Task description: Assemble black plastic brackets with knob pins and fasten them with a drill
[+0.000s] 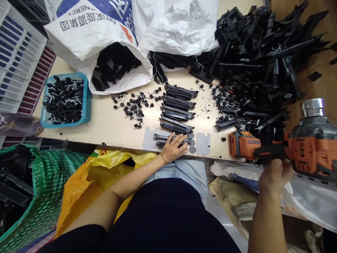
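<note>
My left hand (175, 147) lies flat with fingers spread on a black plastic bar (162, 136) at the table's front edge, over a grey patch (149, 139). Just behind it, a row of several similar black bars (177, 109) is laid out side by side. My right hand (273, 174) is closed round the black grip of an orange cordless driver (302, 149), held off the table's right end. Its battery (243, 144) points left and its silver nose (313, 106) points away from me.
A blue basket (86, 105) of black screw knobs stands at the left, with loose knobs (134, 105) in the middle. White sacks (105, 35) of black parts lie behind. A big heap of black parts (263, 52) fills the right. Yellow (105, 172) and green (39, 196) bags hang below the table.
</note>
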`<state>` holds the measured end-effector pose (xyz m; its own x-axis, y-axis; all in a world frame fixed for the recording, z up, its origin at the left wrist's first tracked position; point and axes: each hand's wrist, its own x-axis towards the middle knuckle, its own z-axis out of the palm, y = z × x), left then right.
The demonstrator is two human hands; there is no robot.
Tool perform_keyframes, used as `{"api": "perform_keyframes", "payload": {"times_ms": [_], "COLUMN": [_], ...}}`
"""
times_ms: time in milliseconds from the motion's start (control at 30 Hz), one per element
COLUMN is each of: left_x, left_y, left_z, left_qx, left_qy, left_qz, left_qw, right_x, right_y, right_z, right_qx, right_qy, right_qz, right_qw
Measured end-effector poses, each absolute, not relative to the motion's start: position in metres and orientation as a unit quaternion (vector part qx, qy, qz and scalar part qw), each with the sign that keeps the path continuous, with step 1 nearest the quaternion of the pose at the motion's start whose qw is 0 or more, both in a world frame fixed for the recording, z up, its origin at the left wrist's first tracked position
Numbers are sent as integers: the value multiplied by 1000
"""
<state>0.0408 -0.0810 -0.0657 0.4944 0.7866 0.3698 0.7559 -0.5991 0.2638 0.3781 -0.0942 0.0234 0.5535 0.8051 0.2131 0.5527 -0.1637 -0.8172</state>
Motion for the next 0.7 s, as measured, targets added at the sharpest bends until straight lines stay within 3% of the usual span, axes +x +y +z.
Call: {"api": "perform_keyframes", "payload": {"times_ms": [133,333,500,700], "left_x": [36,27,53,70], "left_y": [-74,-54,30,117], "left_z": [-63,-28,-6,-33], "left_qx": [886,873,812,755], "left_qy": [405,369,496,609], "left_qz": [219,265,246,183], "left_qw": [61,178,184,163], "right_x": [375,364,321,200], "right_y": [-60,-40,-3,87], "right_z": [39,77,115,129], "right_qx": [-671,-692,-722,-635], "right_qy": [-472,-457,-473,-517], "right_qz": [314,351,418,565], "right_qw": [478,435,284,100]}}
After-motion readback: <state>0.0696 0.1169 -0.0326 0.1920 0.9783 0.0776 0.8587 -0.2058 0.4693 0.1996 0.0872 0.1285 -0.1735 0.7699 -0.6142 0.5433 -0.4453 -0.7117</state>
